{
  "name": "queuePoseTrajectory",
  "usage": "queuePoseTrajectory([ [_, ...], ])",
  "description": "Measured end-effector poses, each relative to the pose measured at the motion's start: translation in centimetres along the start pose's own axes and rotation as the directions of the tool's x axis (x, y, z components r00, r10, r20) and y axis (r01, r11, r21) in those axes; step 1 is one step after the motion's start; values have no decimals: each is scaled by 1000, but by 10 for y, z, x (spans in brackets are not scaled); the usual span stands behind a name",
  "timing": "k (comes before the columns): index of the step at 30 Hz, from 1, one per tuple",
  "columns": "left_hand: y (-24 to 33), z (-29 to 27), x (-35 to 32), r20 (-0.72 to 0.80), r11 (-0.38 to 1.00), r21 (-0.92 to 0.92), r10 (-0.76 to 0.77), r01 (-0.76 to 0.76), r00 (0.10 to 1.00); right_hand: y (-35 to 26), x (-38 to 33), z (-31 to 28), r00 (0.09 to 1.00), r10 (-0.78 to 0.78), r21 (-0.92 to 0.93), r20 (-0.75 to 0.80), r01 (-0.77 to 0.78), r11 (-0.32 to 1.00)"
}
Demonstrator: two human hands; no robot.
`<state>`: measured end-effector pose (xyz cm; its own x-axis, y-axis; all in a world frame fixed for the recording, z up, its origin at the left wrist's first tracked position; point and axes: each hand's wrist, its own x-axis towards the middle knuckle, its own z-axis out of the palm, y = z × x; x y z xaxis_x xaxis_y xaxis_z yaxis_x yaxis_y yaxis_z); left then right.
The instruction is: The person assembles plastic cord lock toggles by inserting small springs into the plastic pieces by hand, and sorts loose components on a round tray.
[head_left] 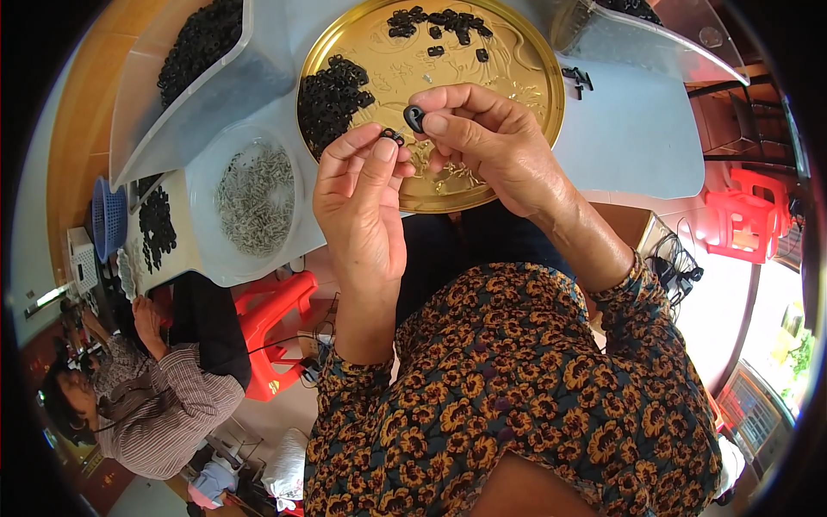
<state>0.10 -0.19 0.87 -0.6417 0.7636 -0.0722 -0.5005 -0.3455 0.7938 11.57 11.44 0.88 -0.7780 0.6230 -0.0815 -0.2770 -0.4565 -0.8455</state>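
Two hands each held one small black part over a gold tray.

The right hand (487, 142) pinched one black plastic piece (414, 117) between thumb and forefinger, and the left hand (362, 194) was closed in the same way on a smaller black ring (393, 136); the two parts were just beside each other, above the round gold tray (517, 52). On the tray lay two groups of black parts: one dense heap (332, 99) at its left and one loose scatter (439, 24) at the top. Left of the tray stood one round clear tub of small metal springs (255, 198) and one clear bin of black parts (200, 43). Two red plastic stools (280, 323) were seen, and one other person (159, 405) sat at lower left.
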Motion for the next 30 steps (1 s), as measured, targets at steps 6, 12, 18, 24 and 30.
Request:
queuePoseTrajectory([
  [6, 0, 5, -1, 10, 997, 63, 51, -52, 999, -5, -1, -3, 996, -87, -203, 27, 91, 975],
  [12, 1, 8, -1, -36, 995, 84, 50, -47, 998, -2, -2, 1, 982, -189, -333, 8, 181, 925],
  [18, 0, 9, -2, -45, 995, 86, 59, -55, 997, 0, -6, 5, 975, -224, -390, 7, 209, 897],
  [24, 0, 12, -3, -54, 994, 89, 64, -59, 996, 5, -9, 12, 974, -227, -367, -20, 204, 907],
  [30, -3, 9, 0, -82, 994, 96, 57, -49, 995, 15, -7, 15, 953, -300, -405, -39, 260, 877],
])
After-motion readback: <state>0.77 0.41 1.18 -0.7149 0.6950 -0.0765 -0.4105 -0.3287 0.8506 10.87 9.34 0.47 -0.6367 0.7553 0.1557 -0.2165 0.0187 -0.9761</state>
